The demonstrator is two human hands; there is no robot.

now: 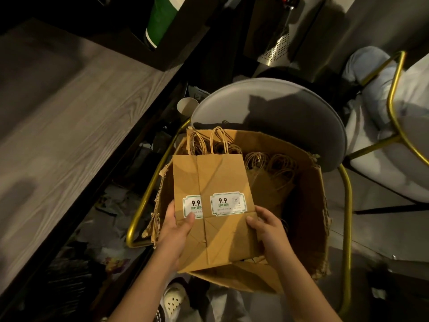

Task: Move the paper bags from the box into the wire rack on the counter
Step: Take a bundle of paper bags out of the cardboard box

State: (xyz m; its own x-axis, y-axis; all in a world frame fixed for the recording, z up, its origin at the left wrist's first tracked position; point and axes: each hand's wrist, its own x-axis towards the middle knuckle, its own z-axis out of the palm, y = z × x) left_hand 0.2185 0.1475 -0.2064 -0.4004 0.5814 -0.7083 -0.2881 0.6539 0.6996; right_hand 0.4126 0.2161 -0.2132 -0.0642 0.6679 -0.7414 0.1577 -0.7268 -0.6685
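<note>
The left hand (177, 231) and right hand (270, 231) grasp the flat paper bags (220, 177) at their 8 and 4 o'clock edges, over the box (308, 205).

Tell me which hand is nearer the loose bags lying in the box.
Right. The right hand grips the held bags' right edge, just short of the loose bags in the box. The left hand grips their left edge, farther away.

Open box (308, 205) top; counter (69, 126) leftward.

Grey chair seat (267, 103) carries the cardboard box (306, 205).
</note>
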